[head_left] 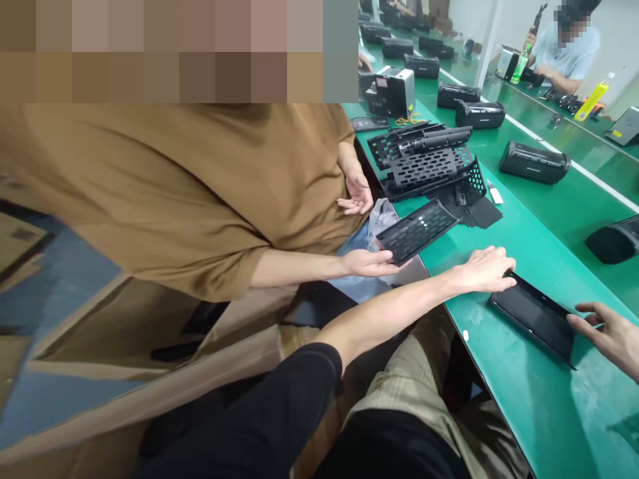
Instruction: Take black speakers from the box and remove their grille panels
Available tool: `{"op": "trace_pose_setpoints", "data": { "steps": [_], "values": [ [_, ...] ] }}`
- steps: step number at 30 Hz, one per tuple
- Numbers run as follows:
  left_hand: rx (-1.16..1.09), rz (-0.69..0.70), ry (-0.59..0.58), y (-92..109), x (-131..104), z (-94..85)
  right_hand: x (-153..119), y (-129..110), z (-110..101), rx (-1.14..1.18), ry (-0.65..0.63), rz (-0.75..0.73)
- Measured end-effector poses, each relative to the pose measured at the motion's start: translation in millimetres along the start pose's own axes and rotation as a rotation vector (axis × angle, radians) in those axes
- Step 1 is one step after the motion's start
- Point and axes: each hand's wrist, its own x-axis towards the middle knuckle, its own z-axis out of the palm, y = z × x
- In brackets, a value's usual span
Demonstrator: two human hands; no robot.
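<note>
A long black plastic panel (536,319) with raised edges lies at a slant on the green table in front of me, its plain inner face up. My left hand (489,269) is closed on its far left end, fingertips curled over the edge. At the other end, my right hand (606,332) has thumb and forefinger at the panel's corner in a loose pinch. Beside me, a person in a brown shirt holds a black perforated grille panel (419,229) on one palm (369,263); that person's other hand (357,193) is open and empty.
Stacked black grilles (424,159) and dark flat sheets (479,211) occupy the table beyond my left hand. Several black cylindrical speakers (534,161) stand further back. A small white piece (466,335) sits by the table edge. An open cardboard box (124,332) is at lower left.
</note>
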Motion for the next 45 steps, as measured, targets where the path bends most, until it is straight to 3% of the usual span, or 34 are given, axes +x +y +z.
{"op": "trace_pose_setpoints", "data": {
  "steps": [5, 9, 11, 14, 19, 24, 32, 45],
  "values": [
    [-0.173, 0.039, 0.031, -4.2, -3.1, 5.6, -4.1, -5.6, 1.7, 0.192, -0.081, 0.028],
    [-0.861, -0.051, 0.000, -1.3, -23.8, 6.3, -36.6, -18.5, -5.8, 0.552, -0.204, 0.103],
    [-1.170, -0.107, -0.039, 0.7, -38.8, 9.7, -57.5, -27.1, -4.0, 0.781, -0.175, 0.226],
    [-1.362, -0.105, -0.051, 3.0, -61.4, 15.3, -84.1, -34.5, 7.0, 0.970, -0.079, 0.338],
    [-1.329, -0.119, 0.025, 3.7, -86.6, 20.8, -106.0, -22.8, 32.2, 1.019, -0.105, 0.356],
    [-1.323, -0.139, 0.011, 3.0, -99.2, 25.3, -116.8, -17.3, 43.9, 1.066, -0.178, 0.396],
    [-1.406, -0.149, -0.041, 5.6, -117.4, 28.9, -135.2, -22.3, 55.4, 1.210, -0.069, 0.500],
    [-1.397, -0.178, -0.064, 6.7, -126.8, 37.2, -135.6, 23.8, 82.7, 1.276, -0.127, 0.470]
  ]
}}
